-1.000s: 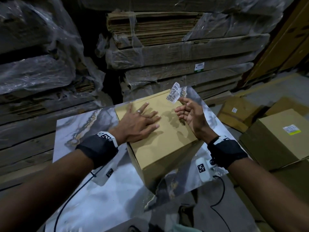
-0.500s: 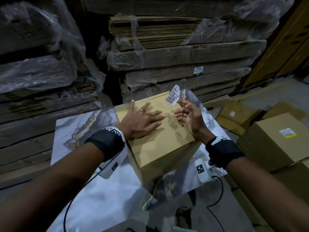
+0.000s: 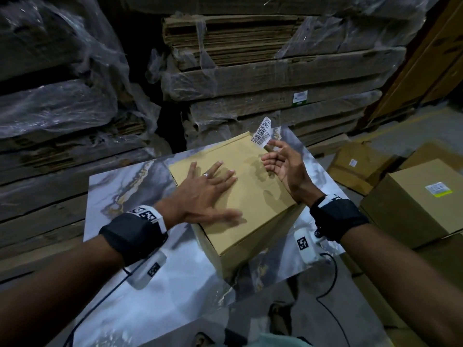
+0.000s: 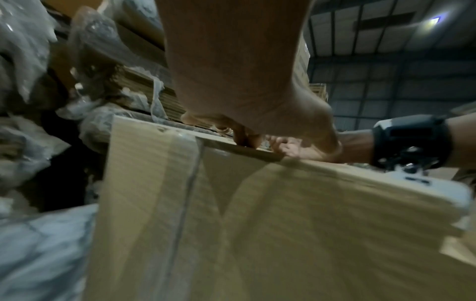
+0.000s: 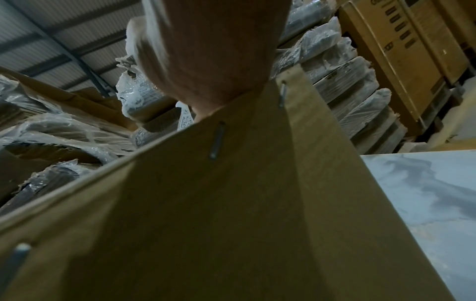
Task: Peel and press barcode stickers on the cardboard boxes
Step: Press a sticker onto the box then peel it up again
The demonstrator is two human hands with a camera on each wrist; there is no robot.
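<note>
The left hand (image 3: 200,194) lies flat with straight, spread fingers (image 3: 220,171) on the cardboard box (image 3: 253,206), which stands on the marbled surface (image 3: 120,181). Just beyond, the right hand (image 3: 283,164) pinches the barcode sticker (image 3: 261,132) at its fingertips, above the box's far corner.

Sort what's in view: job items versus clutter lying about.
Job: barcode sticker held by right hand; cardboard box under flat left hand; marble table.

Clutter: wrapped cardboard stacks; labelled boxes on the floor.
</note>
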